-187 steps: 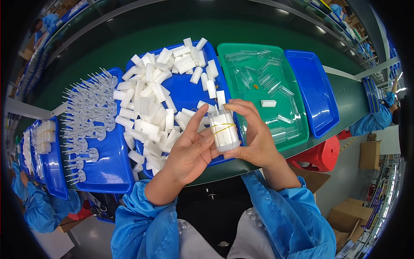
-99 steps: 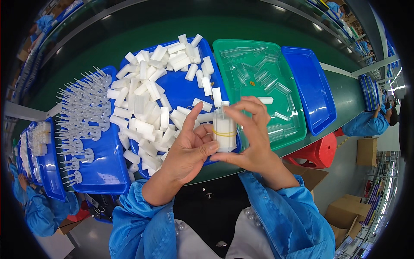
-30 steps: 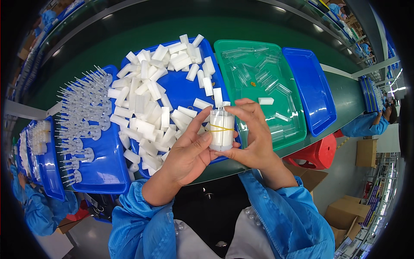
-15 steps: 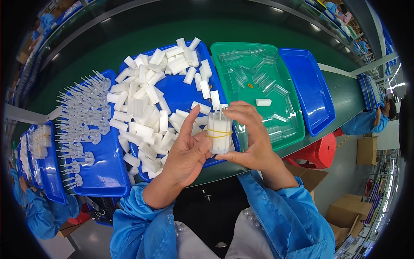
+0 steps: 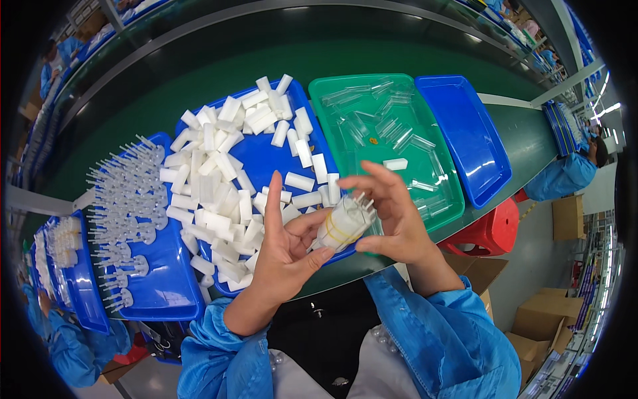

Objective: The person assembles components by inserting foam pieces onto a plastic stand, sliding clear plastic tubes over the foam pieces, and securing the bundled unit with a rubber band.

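A short clear-and-white cylinder point(image 5: 343, 225) with yellow rubber bands around its middle is tilted to the right, thin prongs sticking out of its upper end. My left hand point(image 5: 282, 259) grips it low between thumb and fingers, the index finger pointing up. Around the pronged end curves my right hand point(image 5: 405, 226), fingers and thumb apart; it appears not to grip the cylinder. Just beyond both hands, loose white foam-like blocks point(image 5: 219, 189) fill much of a blue tray point(image 5: 266, 147).
To the left, a blue tray point(image 5: 163, 292) carries rows of clear pronged pieces point(image 5: 129, 193). On the right a green tray point(image 5: 345, 156) holds clear plastic tubes point(image 5: 402, 136) and a white block point(image 5: 395, 164). Farther right lie a blue tray point(image 5: 465, 139) and a red stool point(image 5: 488, 229).
The cylinder has gone from upright to tilted rightward. My right hand has loosened from its ends and spread, while my left hand keeps hold of the lower part.
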The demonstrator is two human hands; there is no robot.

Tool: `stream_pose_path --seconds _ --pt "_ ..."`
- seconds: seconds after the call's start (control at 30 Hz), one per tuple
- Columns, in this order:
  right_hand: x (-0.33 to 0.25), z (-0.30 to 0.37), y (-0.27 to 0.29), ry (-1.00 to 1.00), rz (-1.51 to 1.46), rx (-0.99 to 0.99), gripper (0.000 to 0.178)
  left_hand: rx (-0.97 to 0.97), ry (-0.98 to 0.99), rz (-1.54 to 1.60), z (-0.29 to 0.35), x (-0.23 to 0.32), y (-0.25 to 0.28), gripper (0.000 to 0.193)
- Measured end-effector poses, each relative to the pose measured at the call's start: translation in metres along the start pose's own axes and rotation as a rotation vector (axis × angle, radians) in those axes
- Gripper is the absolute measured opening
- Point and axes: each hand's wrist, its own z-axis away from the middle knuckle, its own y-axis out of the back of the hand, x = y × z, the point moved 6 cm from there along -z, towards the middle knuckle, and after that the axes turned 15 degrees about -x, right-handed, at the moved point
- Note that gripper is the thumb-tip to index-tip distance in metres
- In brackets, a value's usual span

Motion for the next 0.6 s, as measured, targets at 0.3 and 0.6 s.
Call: stream_pose_path --seconds 0.3,0.6 --pt "0.0 0.004 0.0 -0.101 0.203 -0.103 0.059 0.057 -0.063 -0.27 -0.002 0.004 -0.004 0.101" --pt "0.003 0.003 -0.003 -0.025 -0.21 -0.187 0.048 0.052 -0.249 -1.033 0.01 0.018 -0.013 0.106"
